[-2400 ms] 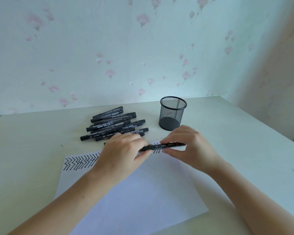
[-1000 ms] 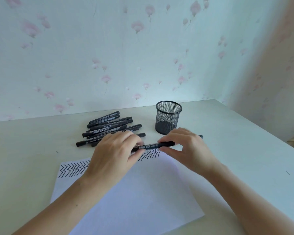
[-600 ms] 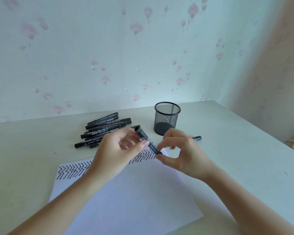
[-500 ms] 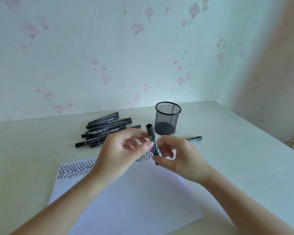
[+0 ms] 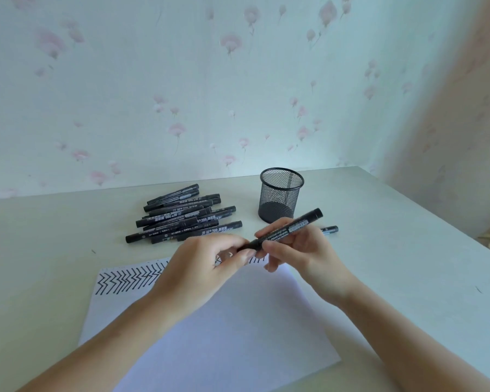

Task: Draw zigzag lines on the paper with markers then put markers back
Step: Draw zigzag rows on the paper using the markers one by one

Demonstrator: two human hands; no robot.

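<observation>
a person's two hands met over the far edge of a sheet of paper (image 5: pixel 210 329) on a pale table (image 5: pixel 393 264). the right hand (image 5: pixel 300 250) curled its fingers round a black marker (image 5: pixel 286 230) that tilted up and away toward a mesh pen cup (image 5: pixel 280 199) just beyond the knuckles. the left hand (image 5: pixel 204 264) pinched the marker's near end between thumb and fingertips; whether a cap sat there could not be told. rows of black zigzag lines (image 5: pixel 128 280) ran along the paper's far edge to the left of the left hand. a heap of black markers (image 5: pixel 181 216) lay beyond that hand, and a single marker (image 5: pixel 330 230) rested just past the right hand.
</observation>
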